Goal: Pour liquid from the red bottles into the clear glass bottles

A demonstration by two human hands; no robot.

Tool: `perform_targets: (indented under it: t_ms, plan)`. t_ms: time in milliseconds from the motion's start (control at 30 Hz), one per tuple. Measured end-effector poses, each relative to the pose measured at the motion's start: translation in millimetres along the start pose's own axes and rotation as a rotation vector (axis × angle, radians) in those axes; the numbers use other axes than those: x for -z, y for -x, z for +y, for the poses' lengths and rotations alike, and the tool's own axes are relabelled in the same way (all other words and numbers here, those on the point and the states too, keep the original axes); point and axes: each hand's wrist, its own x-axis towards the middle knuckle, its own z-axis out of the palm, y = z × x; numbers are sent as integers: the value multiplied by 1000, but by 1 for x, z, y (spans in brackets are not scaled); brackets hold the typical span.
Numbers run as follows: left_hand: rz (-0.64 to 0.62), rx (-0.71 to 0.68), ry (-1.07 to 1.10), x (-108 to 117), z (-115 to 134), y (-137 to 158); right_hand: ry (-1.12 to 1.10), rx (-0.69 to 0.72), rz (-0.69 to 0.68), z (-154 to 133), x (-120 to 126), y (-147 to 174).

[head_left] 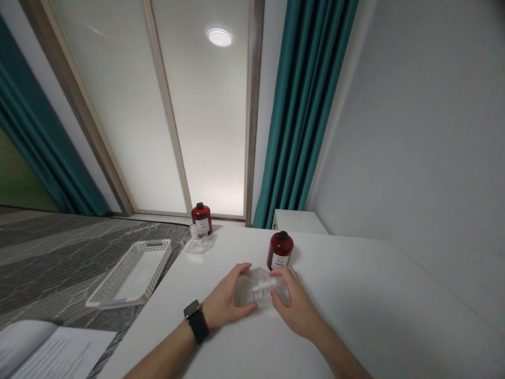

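Note:
Between my two hands lies a clear plastic bottle (252, 287) on its side, close above or on the white table; which of the two I cannot tell. My left hand (229, 297), with a black watch on the wrist, wraps around the bottle's wider end. The fingers and thumb of my right hand (290, 302) close on its narrower right end. Just beyond the right hand stands a dark red bottle (281, 250) with a black cap and a white label, upright.
Another red bottle (202, 218) stands at the table's far left corner, with a clear plastic item (197, 242) before it. A white perforated basket (132, 273) sits left of the table (355, 316). An open book (59, 350) lies lower left. A white cabinet (300, 221) stands behind the table.

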Motion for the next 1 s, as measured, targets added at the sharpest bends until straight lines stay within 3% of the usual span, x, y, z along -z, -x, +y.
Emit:
perform_targets:
  t_ms: [133, 300, 433, 567, 767, 1000]
  plan:
    - [-104, 42, -8, -4, -7, 1, -14, 41, -37, 2, 0, 1]
    - [-165, 57, -74, -7, -12, 1, -78, -34, -29, 6, -6, 0]
    - [-85, -81, -63, 4, -6, 0, -143, -123, -149, 14, -1, 2]
    - [-1, -100, -69, 14, 9, -3, -139, -135, -240, 20, 4, 5]
    - [-92, -128, -9, 12, 26, -19, -172, -180, -207, 23, 1, 2]
    - [-178, -115, -29, 9, 27, -41, -160, -176, -128, 29, -1, 3]
